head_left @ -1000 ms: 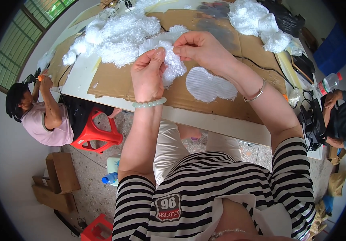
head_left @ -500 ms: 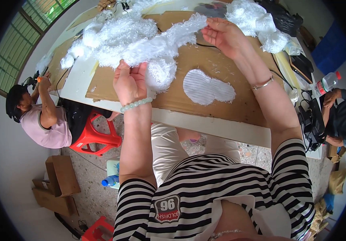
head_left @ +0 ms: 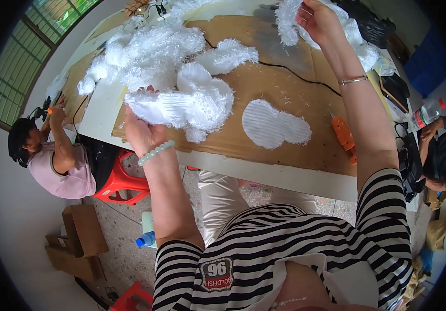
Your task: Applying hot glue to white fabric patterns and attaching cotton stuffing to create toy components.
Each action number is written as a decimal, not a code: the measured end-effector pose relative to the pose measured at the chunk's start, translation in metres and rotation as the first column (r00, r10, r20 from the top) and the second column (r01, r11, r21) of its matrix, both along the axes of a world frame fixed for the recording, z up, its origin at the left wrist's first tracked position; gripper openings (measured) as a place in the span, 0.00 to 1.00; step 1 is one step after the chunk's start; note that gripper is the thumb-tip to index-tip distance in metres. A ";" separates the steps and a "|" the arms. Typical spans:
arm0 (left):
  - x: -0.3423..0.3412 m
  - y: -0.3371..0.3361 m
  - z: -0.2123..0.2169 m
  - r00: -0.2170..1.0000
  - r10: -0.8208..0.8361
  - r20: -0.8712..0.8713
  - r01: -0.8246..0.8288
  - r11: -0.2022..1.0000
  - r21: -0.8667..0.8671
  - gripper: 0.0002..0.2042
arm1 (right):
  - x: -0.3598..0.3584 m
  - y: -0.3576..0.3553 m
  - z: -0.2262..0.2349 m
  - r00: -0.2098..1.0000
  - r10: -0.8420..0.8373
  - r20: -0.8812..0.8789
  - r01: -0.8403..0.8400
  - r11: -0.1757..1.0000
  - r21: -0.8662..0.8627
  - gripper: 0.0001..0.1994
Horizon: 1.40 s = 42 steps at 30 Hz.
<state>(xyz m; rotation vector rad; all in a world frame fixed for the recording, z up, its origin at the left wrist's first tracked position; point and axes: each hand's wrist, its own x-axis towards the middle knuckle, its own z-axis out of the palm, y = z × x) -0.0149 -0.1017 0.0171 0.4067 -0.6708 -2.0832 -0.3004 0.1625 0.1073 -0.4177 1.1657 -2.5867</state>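
White shaggy fabric piece [head_left: 192,106] lies across the left hand [head_left: 144,130], whose fingers are bent round its near-left end; the fingertips show over the far edge, and the thumb is hidden. A pale bead bracelet [head_left: 155,152] circles that wrist. The piece bulges away to the right, over the cardboard sheet [head_left: 264,163].

To its right, apart from both hands, a flat two-lobed ribbed piece [head_left: 273,124] rests on the cardboard. An orange tool [head_left: 342,132] lies further right, close beside the right forearm.

Beyond, a smaller shaggy piece [head_left: 228,57] sits just behind the held one, with a black cable [head_left: 301,79] running across the cardboard from near its end toward the right forearm. The big white heap [head_left: 153,54] fills the table's left.

Farthest out, the right hand [head_left: 315,23] is raised at the near edge of the right-hand heap [head_left: 355,32], fingers partly spread; I cannot tell whether they grip any fabric. A black plastic bag [head_left: 381,33] lies past that heap.
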 end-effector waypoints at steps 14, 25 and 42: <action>-0.012 0.034 0.052 0.996 0.050 0.074 -0.013 0.903 -0.429 0.07 | 0.092 -0.093 -0.006 0.590 0.441 -0.676 0.189 0.739 0.647 0.22; -0.002 0.087 0.084 0.975 -0.219 0.045 0.214 0.858 -0.466 0.09 | 0.146 -0.044 0.025 0.565 0.561 -0.605 -0.009 0.737 0.676 0.11; -0.018 0.139 0.066 0.969 -0.235 0.080 0.246 0.868 -0.430 0.08 | 0.160 0.038 0.004 0.746 0.554 -0.370 -0.268 0.758 0.595 0.06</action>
